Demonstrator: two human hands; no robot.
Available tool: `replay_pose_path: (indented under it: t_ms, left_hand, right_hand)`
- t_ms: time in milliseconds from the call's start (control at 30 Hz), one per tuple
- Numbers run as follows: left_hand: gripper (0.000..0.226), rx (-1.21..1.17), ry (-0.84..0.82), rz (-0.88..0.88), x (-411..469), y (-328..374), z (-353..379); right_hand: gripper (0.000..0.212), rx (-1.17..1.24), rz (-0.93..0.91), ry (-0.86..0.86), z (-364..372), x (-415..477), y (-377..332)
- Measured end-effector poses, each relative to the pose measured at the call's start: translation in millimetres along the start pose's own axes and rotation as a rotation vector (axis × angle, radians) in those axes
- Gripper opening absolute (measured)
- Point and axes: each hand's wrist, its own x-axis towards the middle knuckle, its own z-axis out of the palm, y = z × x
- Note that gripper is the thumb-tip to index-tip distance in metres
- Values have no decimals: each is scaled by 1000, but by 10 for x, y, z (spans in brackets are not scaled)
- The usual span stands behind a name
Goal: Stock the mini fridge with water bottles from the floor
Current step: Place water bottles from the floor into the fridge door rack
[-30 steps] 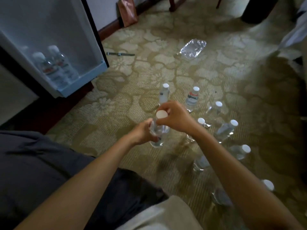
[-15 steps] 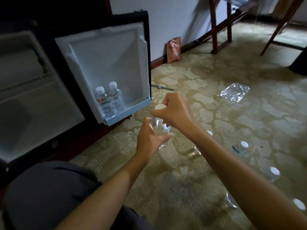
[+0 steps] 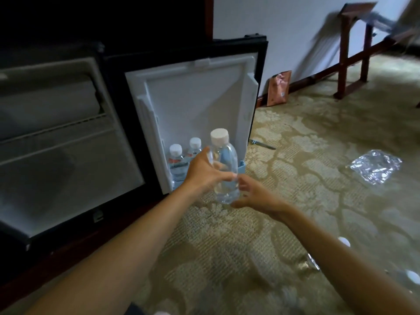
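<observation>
A clear water bottle (image 3: 223,164) with a white cap is held upright in front of the open fridge door (image 3: 195,92). My left hand (image 3: 202,172) is wrapped around its middle. My right hand (image 3: 252,196) is low beside the bottle's base, fingers loosely spread and just touching it. Two capped bottles (image 3: 176,160) stand in the door's bottom shelf, right behind the held one. The mini fridge's interior (image 3: 56,146) is open on the left, with a shelf across it. White caps of floor bottles (image 3: 344,242) show at the lower right.
A crumpled clear plastic wrap (image 3: 375,168) lies on the patterned carpet to the right. A brown paper bag (image 3: 278,87) leans on the wall by the door. A dark wooden luggage stand (image 3: 354,55) is at the back right. A thin dark object (image 3: 261,143) lies near the door.
The bottle went from the floor up toward the fridge door. My right hand left the cap and dropped to the base. The view swung left from the floor bottles to the fridge.
</observation>
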Motion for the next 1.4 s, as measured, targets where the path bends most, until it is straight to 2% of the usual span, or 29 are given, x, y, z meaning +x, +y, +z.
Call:
replay_pose_path:
  t_ms: [67, 167, 300, 367, 433, 500, 667, 767, 1133, 1400]
  left_hand:
    - [74, 54, -58, 31, 150, -11, -53]
    - [66, 113, -108, 83, 353, -42, -103]
    - [70, 175, -119, 95, 597, -65, -184]
    - [68, 276, -123, 135, 720, -84, -280]
    - [59, 416, -104, 199, 829, -141, -392]
    - [53, 605, -71, 235, 896, -265, -483]
    - [66, 839, -91, 281, 947, -617, -547]
    - [69, 856, -46, 328, 937, -674, -538]
    - [66, 888, -59, 330, 952, -738, -558]
    - [83, 954, -100, 216, 877, -666, -505]
  right_hand:
    - [54, 63, -46, 1, 47, 210, -59]
    - [47, 180, -81, -33, 59, 528, -127]
    - [34, 225, -67, 81, 116, 914, -69]
    - [40, 249, -49, 173, 145, 1090, -18]
    - [57, 247, -8, 263, 157, 1245, -6]
    - [65, 227, 40, 327, 158, 1396, 14]
    - [75, 200, 101, 422, 213, 1781, 124]
    - [68, 246, 145, 457, 263, 1863, 155]
    - [67, 270, 199, 407, 414, 1977, 363]
    - [70, 135, 150, 298, 377, 1777, 231]
